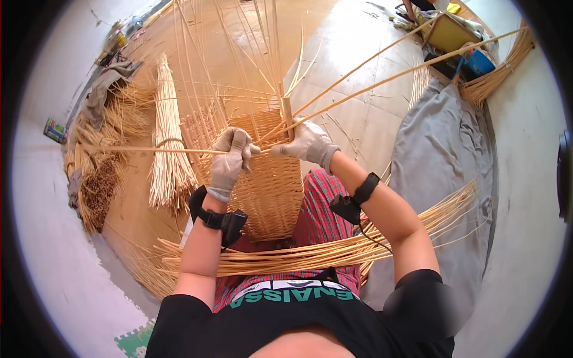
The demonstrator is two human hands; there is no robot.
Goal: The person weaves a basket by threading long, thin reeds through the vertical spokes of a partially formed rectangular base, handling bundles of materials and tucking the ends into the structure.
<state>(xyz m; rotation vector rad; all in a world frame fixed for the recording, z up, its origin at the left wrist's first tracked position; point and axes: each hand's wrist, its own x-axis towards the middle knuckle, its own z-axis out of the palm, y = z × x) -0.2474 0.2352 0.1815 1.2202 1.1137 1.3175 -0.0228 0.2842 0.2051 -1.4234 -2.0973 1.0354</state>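
Observation:
Between my knees stands a half-woven wicker basket point(265, 200), with long upright rods rising from its rim. My left hand point(231, 154), in a pale work glove, is closed on a thin wicker rod point(161, 150) at the rim; the rod's long end sticks out to the left. Also gloved, my right hand point(308, 143) grips the basket's right far corner, its thumb on the near side by the weave. Beside its fingers rises a thick corner stake point(287, 113). Two long rods point(412, 64) run from the rim past this hand to the upper right.
A loose bundle of rods point(292, 258) lies across my lap. To the left are a tied pale bundle point(168, 134) and darker heaps of rods point(101, 185). Grey cloth point(441, 161) covers the floor at right. Farther back are a blue container point(479, 61) and part of another person point(421, 5).

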